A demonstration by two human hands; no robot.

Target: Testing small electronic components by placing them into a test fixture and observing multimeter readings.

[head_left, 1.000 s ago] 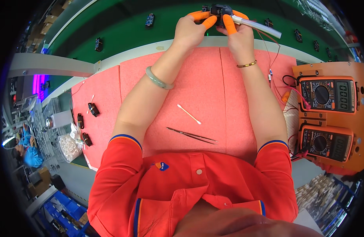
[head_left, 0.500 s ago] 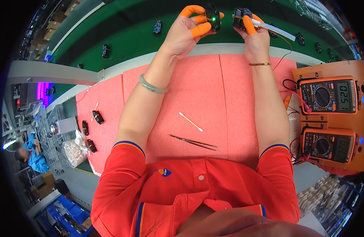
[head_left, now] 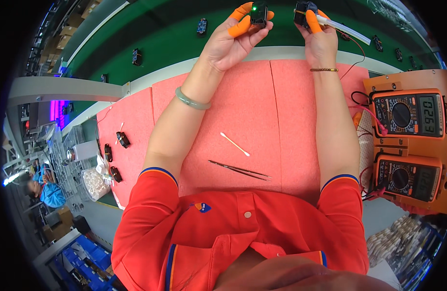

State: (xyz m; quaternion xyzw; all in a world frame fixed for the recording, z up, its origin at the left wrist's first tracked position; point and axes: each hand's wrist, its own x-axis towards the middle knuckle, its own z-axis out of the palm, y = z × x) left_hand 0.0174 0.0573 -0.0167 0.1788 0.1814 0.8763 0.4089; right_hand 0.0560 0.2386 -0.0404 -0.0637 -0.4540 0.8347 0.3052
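At the top, over the green belt, my left hand [head_left: 235,41] grips a small black electronic module [head_left: 259,15] with a lit green light. Orange finger covers are on its fingertips. My right hand [head_left: 319,41], also with orange finger covers, is closed round another black module [head_left: 301,13]. A slim white tube-like stick [head_left: 347,30] with a thin brown wire sticks out to the right from beside that hand. I cannot tell how the stick meets the module. The two hands are apart. Below them, a cotton swab [head_left: 235,144] and dark tweezers [head_left: 239,170] lie on the pink foam mat [head_left: 238,97].
Two orange multimeters [head_left: 407,115] stand at the right on an orange panel. Black modules [head_left: 122,139] and a clear tub of white pieces [head_left: 93,184] are at the left. More modules [head_left: 202,26] lie along the green belt [head_left: 170,39]. Far left, a person in blue [head_left: 51,194] is visible.
The module in my left hand has turned, its green light now near the upper left. My right hand's module has tilted slightly. Modules on the belt have shifted right. The upper multimeter's reading differs.
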